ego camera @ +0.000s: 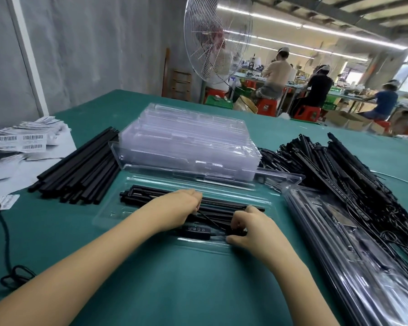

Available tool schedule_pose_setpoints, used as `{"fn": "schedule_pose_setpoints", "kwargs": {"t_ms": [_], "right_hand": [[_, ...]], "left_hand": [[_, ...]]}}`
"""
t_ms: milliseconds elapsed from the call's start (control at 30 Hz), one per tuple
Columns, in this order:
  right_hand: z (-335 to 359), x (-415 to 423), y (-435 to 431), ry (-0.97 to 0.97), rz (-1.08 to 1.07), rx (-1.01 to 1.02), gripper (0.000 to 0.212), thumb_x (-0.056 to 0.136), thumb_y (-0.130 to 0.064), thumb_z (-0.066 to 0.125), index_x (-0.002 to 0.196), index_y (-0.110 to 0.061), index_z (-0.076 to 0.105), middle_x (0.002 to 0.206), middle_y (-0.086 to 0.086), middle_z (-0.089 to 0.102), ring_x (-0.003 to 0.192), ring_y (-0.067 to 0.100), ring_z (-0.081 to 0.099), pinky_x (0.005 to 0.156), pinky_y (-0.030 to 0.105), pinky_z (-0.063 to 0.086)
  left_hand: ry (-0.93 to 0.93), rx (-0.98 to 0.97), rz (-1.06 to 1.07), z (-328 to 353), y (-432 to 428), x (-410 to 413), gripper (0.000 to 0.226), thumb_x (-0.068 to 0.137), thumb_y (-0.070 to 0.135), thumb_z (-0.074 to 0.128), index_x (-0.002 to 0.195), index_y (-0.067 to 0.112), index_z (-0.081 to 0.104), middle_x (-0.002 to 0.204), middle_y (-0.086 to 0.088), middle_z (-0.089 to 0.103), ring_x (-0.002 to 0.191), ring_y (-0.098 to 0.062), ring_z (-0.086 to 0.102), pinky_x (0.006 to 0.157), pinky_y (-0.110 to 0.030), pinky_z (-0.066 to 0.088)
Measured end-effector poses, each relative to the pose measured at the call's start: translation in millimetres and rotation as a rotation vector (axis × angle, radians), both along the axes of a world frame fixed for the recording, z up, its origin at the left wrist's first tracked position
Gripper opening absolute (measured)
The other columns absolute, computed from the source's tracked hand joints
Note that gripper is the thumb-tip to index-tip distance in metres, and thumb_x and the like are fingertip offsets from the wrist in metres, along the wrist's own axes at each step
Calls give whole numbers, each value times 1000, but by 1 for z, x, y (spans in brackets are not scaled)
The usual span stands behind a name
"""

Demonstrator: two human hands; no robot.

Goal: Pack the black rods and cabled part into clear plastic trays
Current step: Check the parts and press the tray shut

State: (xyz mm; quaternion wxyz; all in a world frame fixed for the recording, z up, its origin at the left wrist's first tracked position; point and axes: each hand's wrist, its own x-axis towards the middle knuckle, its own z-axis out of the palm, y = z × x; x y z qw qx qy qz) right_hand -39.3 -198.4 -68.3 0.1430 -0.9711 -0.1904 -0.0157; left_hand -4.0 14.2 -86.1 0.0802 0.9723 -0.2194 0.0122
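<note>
An open clear plastic tray [108,214] lies on the green table right in front of me. Black rods [151,192] lie lengthwise in its far half. A black inline controller [196,232] with its thin cable sits in the near half. My left hand [179,207] rests curled on the rods, fingertips on the thin cable. My right hand [250,228] pinches the bundled cable end at the controller's right side.
A stack of empty clear trays [191,142] stands behind the open one. Loose black rods [80,170] lie to the left, a heap of cabled parts [335,165] to the right, packed trays [363,255] at the near right. Barcode labels [21,142] sit far left.
</note>
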Motion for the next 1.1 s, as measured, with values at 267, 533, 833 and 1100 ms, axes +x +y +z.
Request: {"fn": "schedule_pose_setpoints", "kwargs": {"t_ms": [267,533,833,1100], "right_hand": [[4,5,-11,12,-41,157,10,79,-26,70,74,-24,61,71,-14,57,71,6,53,63,18,41],[3,0,-29,134,-155,269,15,86,-26,65,71,-27,61,69,-13,63,64,-1,55,54,9,39],[11,-3,-29,-370,-457,386,11,92,-15,49,85,-7,45,69,1,51,60,19,50,52,32,36],[20,-16,-30,-244,-289,164,56,88,-20,59,133,-36,31,92,-3,51,71,20,56,60,33,46]], "left_hand": [[-142,0,-93,-3,7,-11,44,79,-11,43,95,29,39,92,3,44,75,-20,49,60,-34,44],[-124,-63,-102,-10,14,-7,44,91,1,45,117,34,61,107,2,55,88,-20,55,72,-34,48],[-169,25,-109,-5,7,-13,83,85,-8,41,143,50,27,93,7,32,80,-15,37,62,-27,28],[-281,161,-120,-2,-9,-17,94,85,-12,39,147,47,0,125,-8,42,109,-26,42,75,-28,26]]}}
